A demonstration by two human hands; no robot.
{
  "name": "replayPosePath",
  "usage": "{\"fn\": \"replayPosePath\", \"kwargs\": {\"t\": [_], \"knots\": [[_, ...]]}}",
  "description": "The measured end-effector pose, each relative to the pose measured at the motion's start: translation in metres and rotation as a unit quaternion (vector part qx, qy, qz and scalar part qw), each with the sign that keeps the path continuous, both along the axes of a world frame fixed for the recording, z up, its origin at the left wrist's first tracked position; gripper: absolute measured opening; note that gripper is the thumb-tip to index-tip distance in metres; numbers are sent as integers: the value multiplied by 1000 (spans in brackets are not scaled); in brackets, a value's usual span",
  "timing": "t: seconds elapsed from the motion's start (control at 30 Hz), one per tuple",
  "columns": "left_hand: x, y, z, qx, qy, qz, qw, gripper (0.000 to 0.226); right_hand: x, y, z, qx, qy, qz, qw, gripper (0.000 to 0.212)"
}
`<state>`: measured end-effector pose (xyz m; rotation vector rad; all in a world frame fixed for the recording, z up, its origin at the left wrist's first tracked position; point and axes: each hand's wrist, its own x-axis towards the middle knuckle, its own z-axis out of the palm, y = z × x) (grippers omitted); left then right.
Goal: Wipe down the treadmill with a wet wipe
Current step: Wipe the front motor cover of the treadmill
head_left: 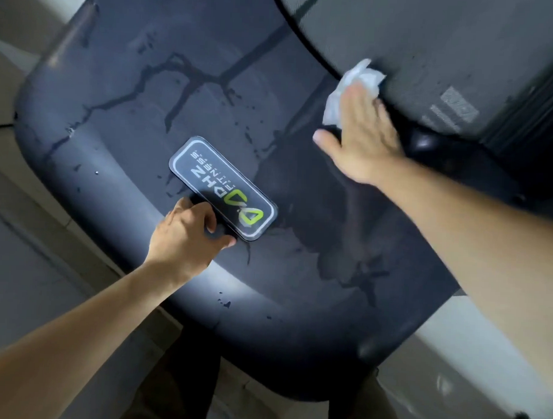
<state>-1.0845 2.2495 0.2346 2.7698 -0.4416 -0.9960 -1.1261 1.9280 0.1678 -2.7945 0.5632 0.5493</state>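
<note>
Your right hand point(364, 131) presses the crumpled wet wipe point(351, 86) flat-fingered against the treadmill point(122, 88) cover's far edge, by the grey belt point(431, 45). Your left hand point(189, 234) rests on the cover, fingers loosely curled, touching the logo badge point(222, 188); wet streaks lie around it.

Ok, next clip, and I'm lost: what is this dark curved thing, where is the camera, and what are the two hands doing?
There is one picture, from a camera on the person's head, looking down along both bare arms. The dark curved surface is the treadmill's cover, streaked with wet marks. On it sits a logo plate with green shapes. The right hand lies flat, fingers straight, pressing a crumpled white wipe against the cover near the grey belt. The left hand rests on the cover with fingers curled at the plate's near edge and holds nothing that I can see.
</note>
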Motion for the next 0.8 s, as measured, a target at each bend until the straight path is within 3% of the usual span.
{"fn": "replayPosePath", "kwargs": {"t": [0.07, 0.1, 0.23, 0.33, 0.53, 0.67, 0.73, 0.8], "knots": [[1, -1, 0, 7, -2, 13, 1000, 47, 29, -5, -6, 37, 24, -111, 993, 100], [2, -2, 0, 11, -1, 17, 1000, 47, 38, 9, -10, 37, 15, -116, 993, 102], [3, -3, 2, 30, 2, 6, 1000, 47, 15, 113, -3, 11, -56, 79, 995, 104], [2, -6, 5, 30, -2, -13, 999, 45, -32, 119, 4, -1, -50, 162, 986, 99], [-15, -25, 7, -1, -21, -81, 997, 25, -128, -6, 4, -64, 58, -100, 991, 108], [-43, -67, 3, -51, -5, -132, 990, 33, -184, 24, 18, -56, 42, -165, 984, 102], [-51, -89, 3, -52, 5, -163, 985, 38, -204, 81, 26, -30, 9, -92, 995, 99], [-56, -108, 4, -20, 15, -202, 979, 43, -225, 117, 37, 6, 12, 52, 999, 98]]}}
